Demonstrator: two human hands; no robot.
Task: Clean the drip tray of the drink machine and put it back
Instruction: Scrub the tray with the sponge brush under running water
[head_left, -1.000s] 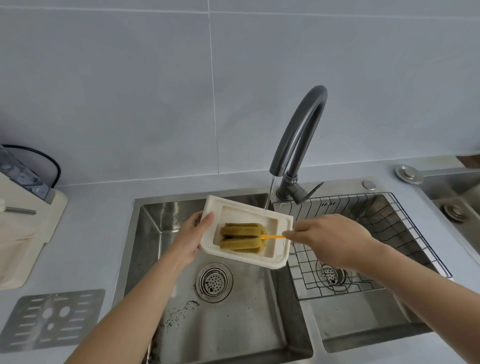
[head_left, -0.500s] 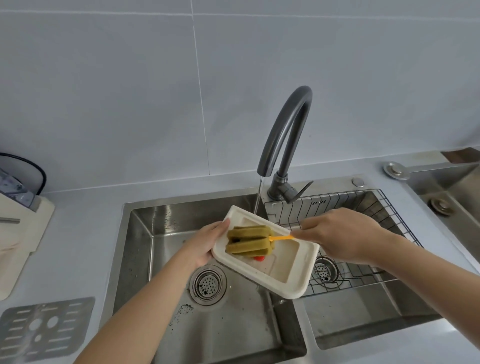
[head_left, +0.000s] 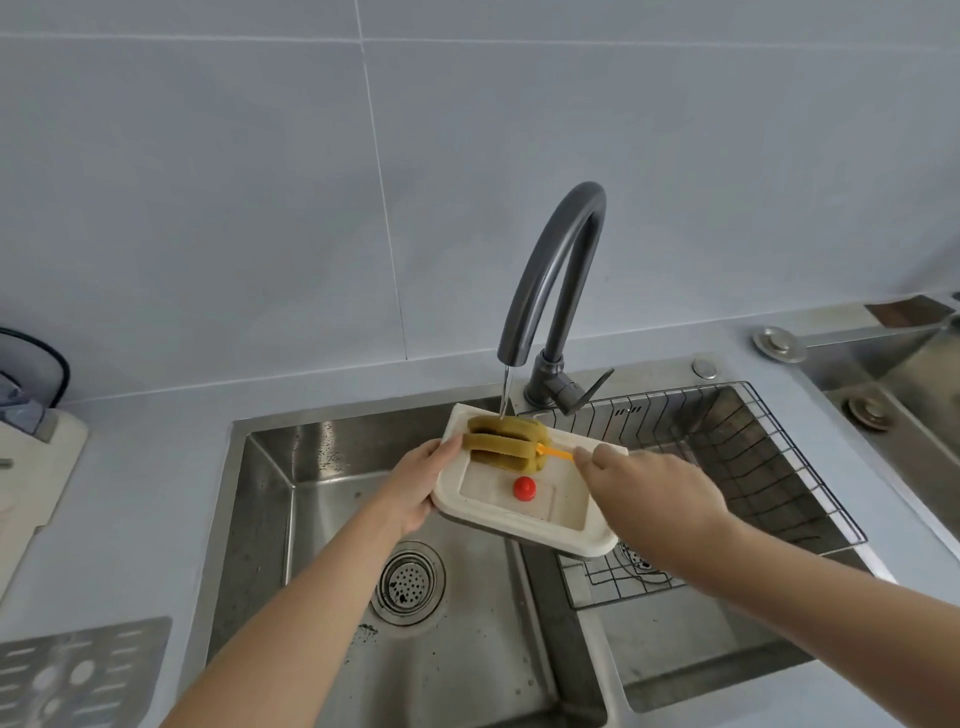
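Drip tray (head_left: 524, 531), white, held in the air over the left basin (head_left: 311, 467) of the sink, tilted, its right corner reaching past the divider toward the wire rack (head_left: 753, 467).

Left hand (head_left: 415, 488) grips the tray's left edge: thumb on top of the rim, the other fingers (head_left: 410, 519) curled underneath, mostly hidden.

Right hand (head_left: 654, 499) sits over the tray's right end. Its fingers (head_left: 587, 457) are pinched together on the orange handle (head_left: 556, 453) of a sponge brush (head_left: 506, 441).

The green-yellow sponge head lies in the tray's far left corner, just beside the left thumb.

A thin stream of water (head_left: 505, 389) from the dark faucet (head_left: 556, 270) lands on top of the sponge.

A red knob (head_left: 524, 488) stands in the tray's recess, between the two hands and near the sponge.

A slotted metal plate (head_left: 78, 670) lies on the worktop (head_left: 156, 441), well left of the sink.
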